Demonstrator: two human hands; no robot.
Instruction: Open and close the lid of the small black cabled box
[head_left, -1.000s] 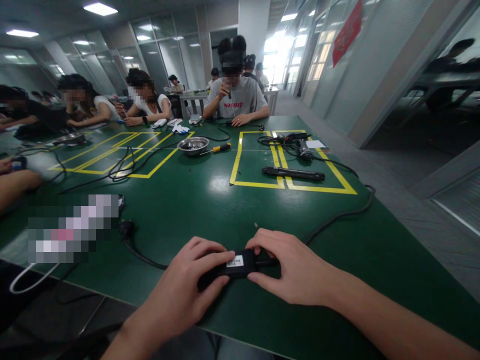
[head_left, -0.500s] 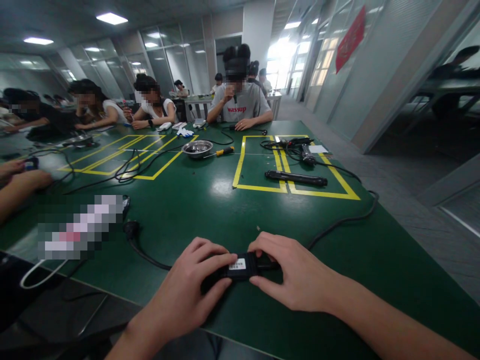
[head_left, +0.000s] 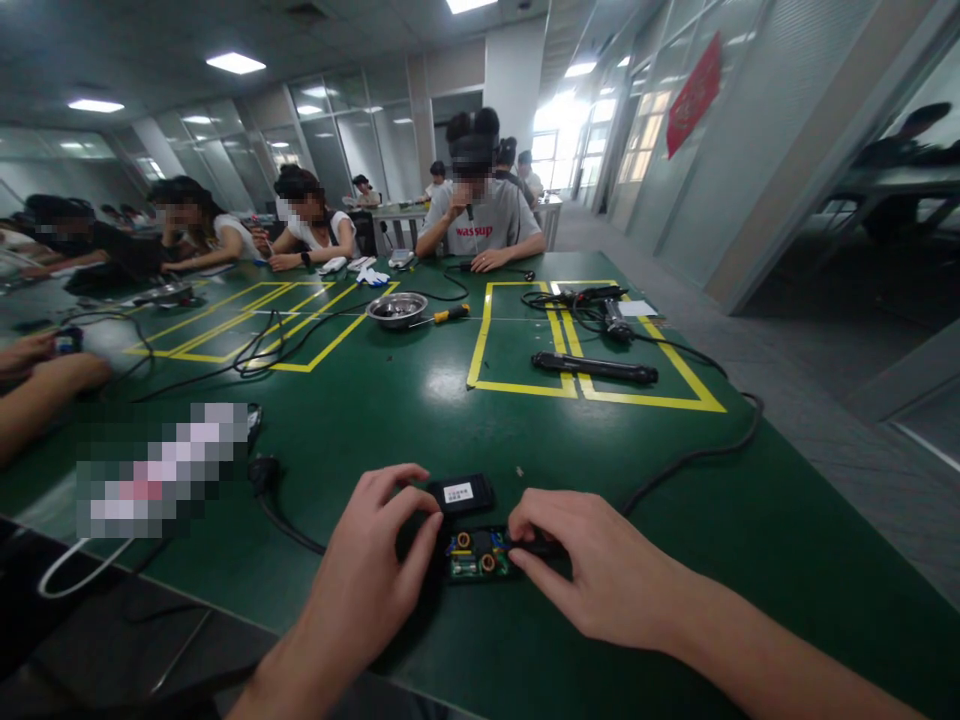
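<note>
Desk (head_left: 390, 425) is being overhung by the left hand (head_left: 386, 540), curled, its grip unclear, and the right hand (head_left: 581, 560), by which an opened case (head_left: 484, 556) is being pinched at the frame's lower center, a labelled cover (head_left: 463, 493) lying just above.

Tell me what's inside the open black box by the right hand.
The black box holds a green circuit board, two coppery rings and wires. Parts hide much of the board; the right hand partly covers the right end.
</note>
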